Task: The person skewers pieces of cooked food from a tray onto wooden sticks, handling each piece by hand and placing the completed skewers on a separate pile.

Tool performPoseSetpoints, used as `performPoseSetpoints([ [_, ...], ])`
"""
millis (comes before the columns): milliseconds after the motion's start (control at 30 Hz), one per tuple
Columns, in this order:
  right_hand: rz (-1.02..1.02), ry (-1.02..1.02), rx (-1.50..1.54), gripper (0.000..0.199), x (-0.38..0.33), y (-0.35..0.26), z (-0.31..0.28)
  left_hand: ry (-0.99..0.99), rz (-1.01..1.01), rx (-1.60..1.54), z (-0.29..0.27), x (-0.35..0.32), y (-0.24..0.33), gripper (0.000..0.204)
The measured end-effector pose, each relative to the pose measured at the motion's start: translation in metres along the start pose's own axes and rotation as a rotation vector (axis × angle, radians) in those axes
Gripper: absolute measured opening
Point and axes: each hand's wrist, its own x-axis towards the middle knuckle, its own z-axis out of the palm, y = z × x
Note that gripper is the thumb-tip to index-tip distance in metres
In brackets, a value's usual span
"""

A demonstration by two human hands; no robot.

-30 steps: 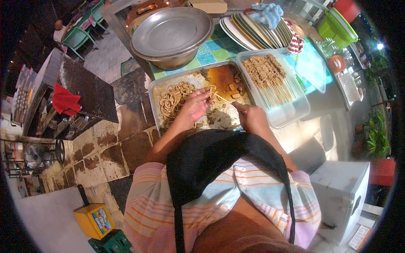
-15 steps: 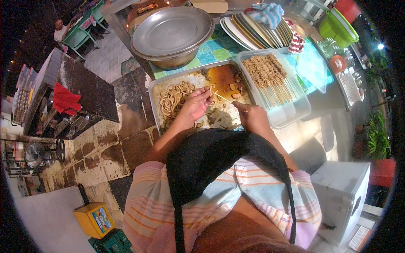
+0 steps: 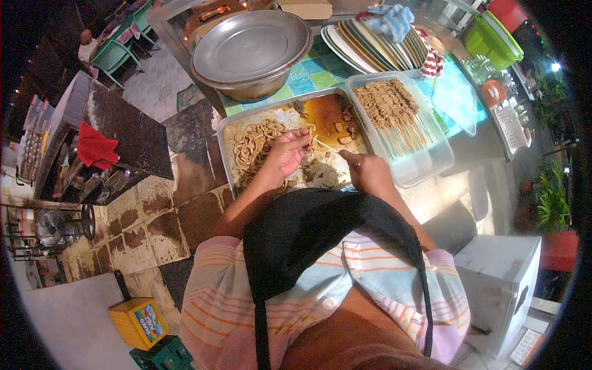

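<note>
Above the metal tray (image 3: 227, 161), my left hand (image 3: 288, 154) pinches a small piece of cooked intestine (image 3: 312, 131) at the tip of a bamboo skewer (image 3: 325, 145). The other end of that skewer is gripped in the closed fingers of my right hand (image 3: 369, 172). A heap of brown, curly intestine pieces (image 3: 258, 143) lies in the tray's left part, partly behind my left hand. Brown sauce (image 3: 327, 117) with some chunks pools at the tray's far right. Beside the tray, a clear plastic container (image 3: 404, 176) holds rows of filled skewers (image 3: 391, 108).
A large metal pot with a lid (image 3: 253, 46) stands behind the tray. Stacked plates (image 3: 370, 49) with a blue striped cloth (image 3: 392, 22) are at the back right. A green bucket (image 3: 493, 42) and a white basket (image 3: 512, 126) lie farther right. A person (image 3: 88, 46) sits far left.
My left fingers have shifted slightly on the intestine piece at the skewer's tip. My right hand stays nearly in place, still holding the skewer.
</note>
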Motion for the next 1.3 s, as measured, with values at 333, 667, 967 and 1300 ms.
performPoseSetpoints([
  [333, 0.019, -0.025, 0.009, 0.022, 0.001, -0.002, 0.003, -0.012, -0.055, 0.056, 0.001, 0.000, 0.002, 0.015],
  [667, -0.116, 0.020, 0.207, 0.030, 0.002, 0.003, -0.002, -0.112, 0.167, 0.414, 0.015, 0.013, 0.041, 0.024],
  [967, -0.055, 0.030, 0.241, 0.028, 0.002, 0.012, -0.004, -0.349, -0.206, 0.524, -0.005, 0.017, 0.064, 0.019],
  [1300, -0.003, -0.005, 0.303, 0.029, 0.002, 0.005, 0.000, -0.234, -0.151, 0.256, -0.004, 0.005, 0.050, 0.015],
])
